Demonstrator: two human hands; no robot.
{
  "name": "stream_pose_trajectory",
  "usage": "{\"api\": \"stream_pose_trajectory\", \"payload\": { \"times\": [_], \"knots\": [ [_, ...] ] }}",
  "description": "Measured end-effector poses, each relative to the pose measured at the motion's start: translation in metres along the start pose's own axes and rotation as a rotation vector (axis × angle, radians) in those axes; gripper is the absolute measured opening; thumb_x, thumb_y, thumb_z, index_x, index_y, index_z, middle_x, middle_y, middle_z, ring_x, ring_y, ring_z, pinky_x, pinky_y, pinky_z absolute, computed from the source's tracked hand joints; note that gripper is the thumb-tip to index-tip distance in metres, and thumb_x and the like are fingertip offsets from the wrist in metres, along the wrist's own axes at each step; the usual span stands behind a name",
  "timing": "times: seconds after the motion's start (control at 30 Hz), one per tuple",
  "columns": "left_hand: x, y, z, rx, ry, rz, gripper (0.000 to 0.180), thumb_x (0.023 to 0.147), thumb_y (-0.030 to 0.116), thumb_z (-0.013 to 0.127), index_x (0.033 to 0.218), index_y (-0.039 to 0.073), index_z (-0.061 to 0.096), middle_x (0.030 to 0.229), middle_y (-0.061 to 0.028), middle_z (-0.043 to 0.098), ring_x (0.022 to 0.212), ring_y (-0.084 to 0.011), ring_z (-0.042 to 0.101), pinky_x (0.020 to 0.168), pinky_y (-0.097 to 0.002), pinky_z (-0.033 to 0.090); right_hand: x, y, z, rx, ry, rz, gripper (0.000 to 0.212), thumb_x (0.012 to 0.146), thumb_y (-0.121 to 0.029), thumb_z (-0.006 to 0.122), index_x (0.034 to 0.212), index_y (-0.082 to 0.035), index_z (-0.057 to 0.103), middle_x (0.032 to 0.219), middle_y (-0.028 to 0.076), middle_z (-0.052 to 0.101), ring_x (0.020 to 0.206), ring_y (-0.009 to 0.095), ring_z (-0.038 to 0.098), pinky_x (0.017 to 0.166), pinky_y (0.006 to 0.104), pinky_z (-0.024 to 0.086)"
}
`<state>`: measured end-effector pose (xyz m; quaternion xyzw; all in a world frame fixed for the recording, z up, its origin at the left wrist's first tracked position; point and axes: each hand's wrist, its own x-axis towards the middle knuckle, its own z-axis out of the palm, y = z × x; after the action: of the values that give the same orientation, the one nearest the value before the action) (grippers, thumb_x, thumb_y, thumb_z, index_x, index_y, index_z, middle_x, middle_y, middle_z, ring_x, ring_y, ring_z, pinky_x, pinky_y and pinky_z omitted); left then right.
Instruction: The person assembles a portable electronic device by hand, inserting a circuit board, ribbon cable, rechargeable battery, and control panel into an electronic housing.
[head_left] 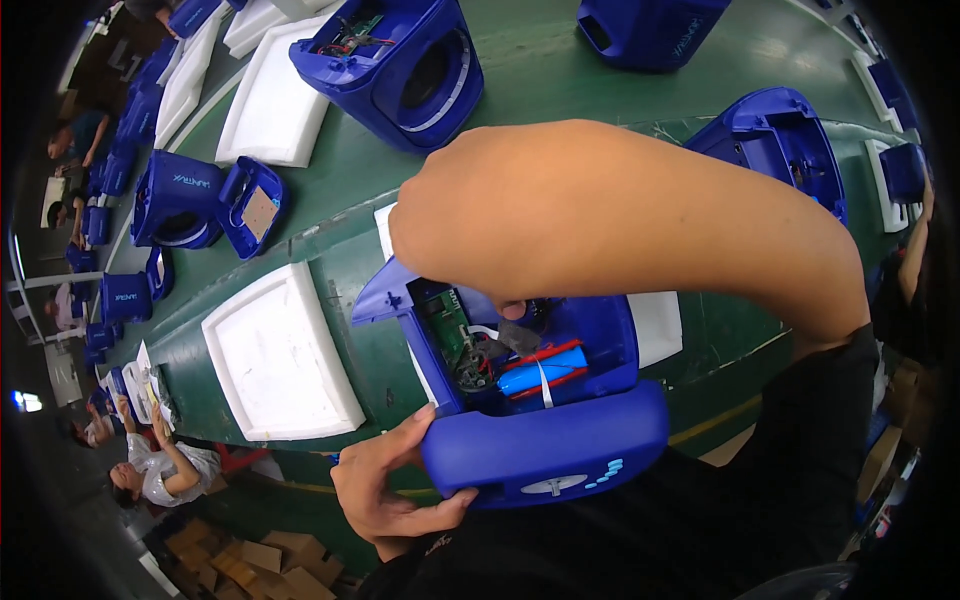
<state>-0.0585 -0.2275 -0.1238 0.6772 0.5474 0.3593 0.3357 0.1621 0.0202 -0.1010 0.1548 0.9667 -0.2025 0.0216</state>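
The blue casing (545, 440) sits at the near edge of the green counter (540, 90), open side up, showing a circuit board (440, 325), red wires and a blue battery cylinder (540, 372) inside. The left hand (385, 485) has its grip closed on the casing's lower left corner, thumb on the front face, fingers along the rim. The right hand (470, 240) reaches down into the open cavity from above; its fingertips touch the parts inside, but whether they pinch anything cannot be told. A white foam tray (280, 355) lies just left of the casing.
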Motion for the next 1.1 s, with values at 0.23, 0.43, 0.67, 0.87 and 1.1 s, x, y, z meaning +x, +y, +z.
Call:
{"api": "stream_pose_trajectory", "payload": {
  "times": [0.23,0.43,0.67,0.87,1.1],
  "knots": [
    [0.002,0.0,0.001,0.015,0.033,0.009,0.08,0.063,0.009,0.099,0.131,-0.016,0.066,0.113,-0.0329,0.08,0.093,-0.0335,0.085,0.08,-0.0384,0.07,-0.004,0.015,0.037,-0.077,0.267,-0.229,0.027,0.071,-0.015,0.086,0.094,-0.002,0.082,0.092,0.015,0.077,0.088,0.037,0.078,0.069,0.05,0.061],
    [0.0,0.003,0.002,0.001,0.05,-0.029,0.081,0.063,0.008,0.096,0.136,-0.014,0.066,0.101,-0.0278,0.082,0.089,-0.0312,0.085,0.08,-0.0353,0.068,0.037,-0.017,0.024,-0.148,-0.059,-0.092,0.038,0.077,-0.018,0.088,0.107,0.003,0.081,0.101,0.016,0.076,0.099,0.035,0.08,0.07,0.0452,0.062],
    [-0.003,0.0,0.0,0.006,0.057,-0.035,0.084,0.062,0.008,0.093,0.138,-0.013,0.065,0.098,-0.026,0.083,0.087,-0.0297,0.085,0.081,-0.033,0.066,0.039,-0.036,-0.013,-0.095,-0.325,0.139,0.077,0.067,-0.023,0.097,0.132,0.008,0.069,0.112,0.017,0.08,0.106,0.034,0.08,0.076,0.0451,0.058],
    [-0.005,0.001,-0.003,0.064,0.09,0.004,0.086,0.061,0.008,0.095,0.139,-0.013,0.065,0.103,-0.0274,0.083,0.089,-0.0299,0.085,0.081,-0.0322,0.066,0.044,-0.041,0.0,-0.027,-0.256,0.271,0.057,0.083,-0.037,0.092,0.136,-0.018,0.08,0.125,0.012,0.081,0.115,0.038,0.075,0.092,0.0624,0.055],
    [0.002,0.004,-0.005,0.015,-0.015,0.008,0.076,0.063,0.001,0.095,0.133,-0.015,0.068,0.108,-0.0286,0.082,0.087,-0.0272,0.084,0.077,-0.0319,0.066,0.002,-0.018,-0.027,-0.086,-0.227,0.275,0.017,0.088,-0.02,0.079,0.093,-0.006,0.087,0.096,0.017,0.082,0.095,0.035,0.079,0.081,0.0515,0.062]
  ]
}}
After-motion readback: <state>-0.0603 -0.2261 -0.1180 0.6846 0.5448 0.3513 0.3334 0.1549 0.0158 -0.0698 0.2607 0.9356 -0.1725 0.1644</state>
